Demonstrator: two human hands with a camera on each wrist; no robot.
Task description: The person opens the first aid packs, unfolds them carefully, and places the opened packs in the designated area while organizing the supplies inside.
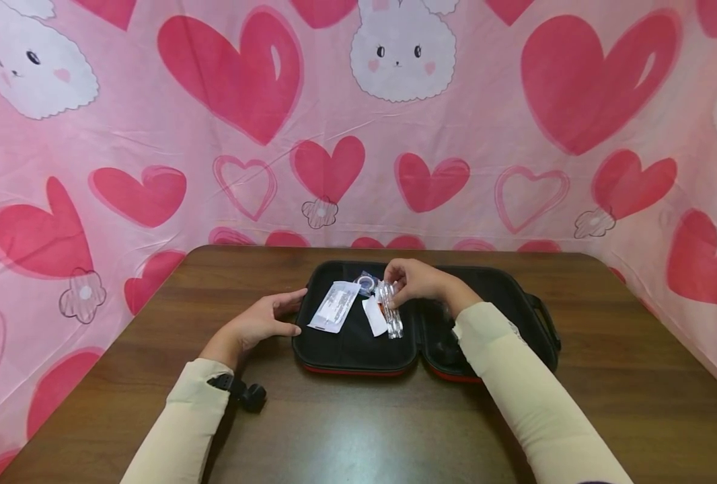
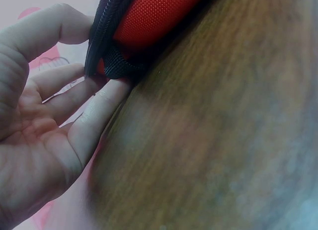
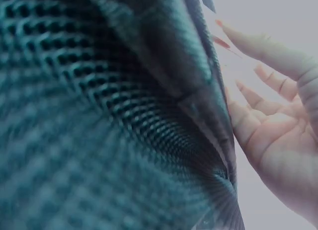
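A black zip case (image 1: 355, 353) with a red outside lies opened flat on the table. My left hand (image 1: 261, 323) touches the left edge of the case, thumb and fingers spread. In the left wrist view, straight fingertips meet the zipped rim (image 2: 107, 26) and the red side. Over the left half, my right hand (image 1: 418, 281) pinches shiny clear packets (image 1: 393, 316). Beside them lie a white-and-orange packet (image 1: 374, 317), a roll in clear wrap (image 1: 366, 283) and a white printed pouch (image 1: 335, 306). Black mesh (image 3: 124, 115) fills much of the right wrist view.
The right half of the case (image 1: 510, 296) lies partly under my right forearm, with a carry handle (image 1: 543, 321) on its outer side. A wooden table (image 1: 358, 430) carries everything. Behind it hangs a pink cloth (image 1: 492, 121) with hearts and bunnies.
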